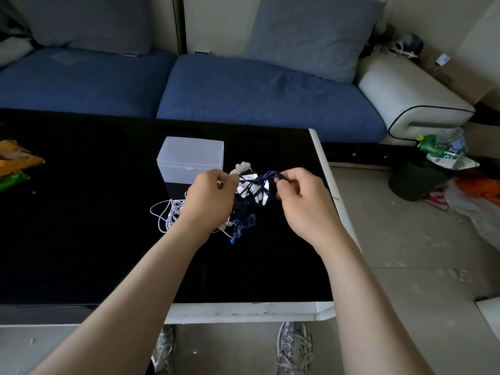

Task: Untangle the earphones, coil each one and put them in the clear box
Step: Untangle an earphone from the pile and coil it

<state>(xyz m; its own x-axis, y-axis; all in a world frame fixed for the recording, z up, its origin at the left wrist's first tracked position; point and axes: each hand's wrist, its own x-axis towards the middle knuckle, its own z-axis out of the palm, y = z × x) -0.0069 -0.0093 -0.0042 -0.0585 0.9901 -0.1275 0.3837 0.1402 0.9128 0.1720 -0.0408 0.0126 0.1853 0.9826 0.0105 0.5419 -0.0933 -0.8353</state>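
A tangle of earphones hangs between my hands above the black table (pixel 81 239). My left hand (pixel 209 201) grips one side of the tangle, and white earphone cord (pixel 166 215) spills out to its left onto the table. My right hand (pixel 300 196) pinches a dark blue cord (pixel 266 175) at the top of the tangle. More blue cord with a blue plug (pixel 238 231) dangles below. The clear box (pixel 190 158) stands closed on the table just behind my left hand. Which cords are knotted together is hidden by my fingers.
Snack packets (pixel 16 163) lie at the table's left edge. A blue sofa (pixel 243 93) runs behind the table. Bottles, bags and a dark bin (pixel 416 182) clutter the floor to the right. My shoes (pixel 293 347) show under the table's front edge.
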